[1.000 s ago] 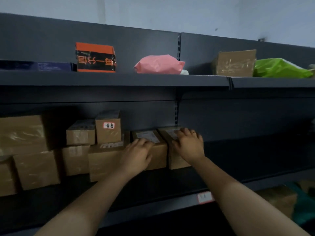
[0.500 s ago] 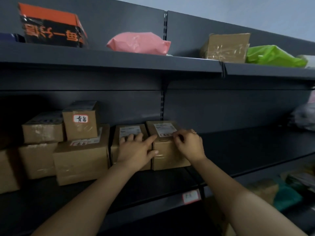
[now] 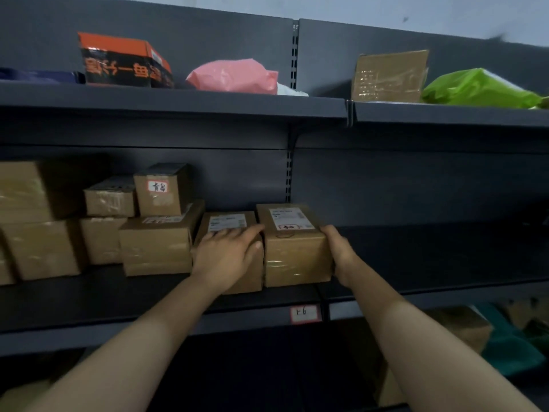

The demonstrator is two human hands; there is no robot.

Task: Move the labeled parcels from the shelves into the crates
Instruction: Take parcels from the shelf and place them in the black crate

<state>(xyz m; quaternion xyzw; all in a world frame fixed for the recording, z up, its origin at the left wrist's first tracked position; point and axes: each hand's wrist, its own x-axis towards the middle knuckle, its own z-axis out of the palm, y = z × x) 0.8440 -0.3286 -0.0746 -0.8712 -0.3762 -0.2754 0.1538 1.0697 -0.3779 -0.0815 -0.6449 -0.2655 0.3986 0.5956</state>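
Brown cardboard, taped and labelled: the parcel (image 3: 297,254) sits on the middle shelf (image 3: 445,257), just right of the upright slotted post. Its short end faces the person and its long axis appears to run back toward the shelf's rear panel. A white shipping label (image 3: 289,218) lies face up on its top.

The right hand (image 3: 338,251) lies flat against the parcel's right side with fingers stretched along it, their tips partly hidden. The left hand (image 3: 228,257) rests on the neighbouring parcel (image 3: 227,223), which touches the first on its left. Its fingers lie fairly straight over that box's top, its thumb at the seam between the two. Neither hand is curled round anything.

More cardboard boxes (image 3: 157,242) are stacked further left.
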